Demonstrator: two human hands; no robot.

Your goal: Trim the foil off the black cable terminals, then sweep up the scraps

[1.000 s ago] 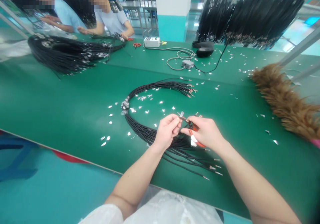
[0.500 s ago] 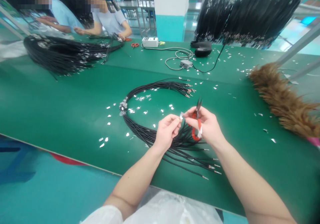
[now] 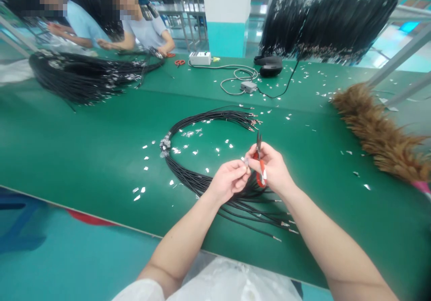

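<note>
My left hand [image 3: 230,180] is closed in a pinch, with a cable end at its fingertips; a small clear-and-white tag [image 3: 246,161] shows there. My right hand [image 3: 273,166] holds red-handled scissors [image 3: 260,168], their dark blades pointing up and away. Its thumb and forefinger meet the tag beside my left fingertips. Below both hands, a curved bundle of black cables [image 3: 188,174] lies on the green table [image 3: 101,157]. Clear tags gather around the bundle's left bend, and its cable ends fan out to the right.
White scraps [image 3: 188,133] lie scattered across the table. Farther back are a white box [image 3: 200,58] with a grey cord and a black device [image 3: 269,65]. Another cable bundle [image 3: 84,76] lies left, near two people. A brown feather duster [image 3: 377,130] rests right; black cables [image 3: 326,23] hang behind.
My right hand and the scissors have shifted slightly left. The fingers of both hands are closer together around the tag, and the scissor blades point more steeply up.
</note>
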